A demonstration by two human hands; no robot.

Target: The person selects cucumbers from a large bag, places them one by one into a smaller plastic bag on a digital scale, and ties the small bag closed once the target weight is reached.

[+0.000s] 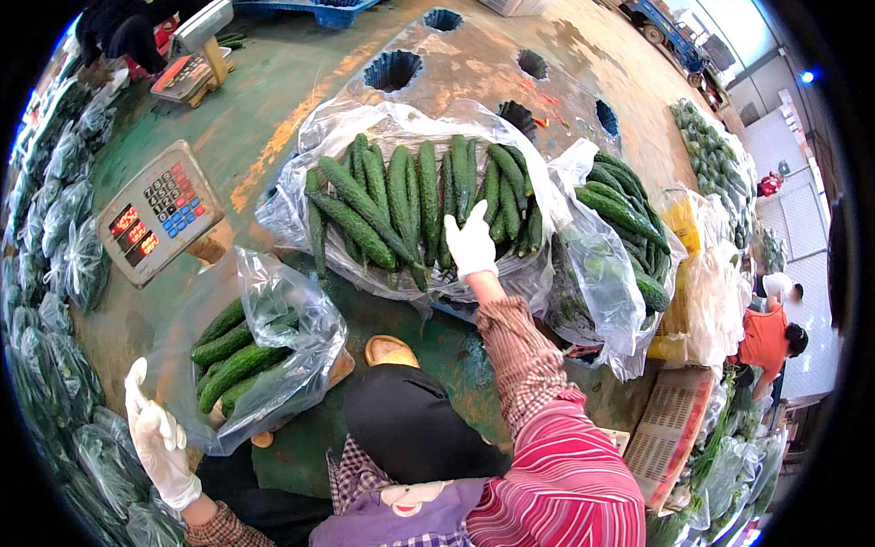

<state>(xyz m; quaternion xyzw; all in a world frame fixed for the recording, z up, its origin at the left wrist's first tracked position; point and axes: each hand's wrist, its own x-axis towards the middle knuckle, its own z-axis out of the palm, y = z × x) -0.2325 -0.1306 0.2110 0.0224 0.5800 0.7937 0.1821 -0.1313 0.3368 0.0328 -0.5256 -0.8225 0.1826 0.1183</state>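
My right hand (471,245), in a white glove, is over the near edge of a pile of cucumbers (426,198) with its fingers apart. The cucumbers lie side by side in a large opened clear plastic bag (410,119). My left hand (158,437), gloved too, is raised at the lower left with its fingers spread and nothing in it. Just beside it, a smaller clear plastic bag (301,342) holds several cucumbers (239,372). That bag rests on a scale, largely covering it. The scale's keypad and lit display (160,213) stand behind the bag.
To the right is another opened bag of cucumbers (625,212), with a plastic crate (673,431) below it. Bagged produce (75,267) lines the left. A pallet with holes (472,61) lies beyond the large bag. A second scale (195,65) is at upper left. A person in orange (762,342) bends at far right.
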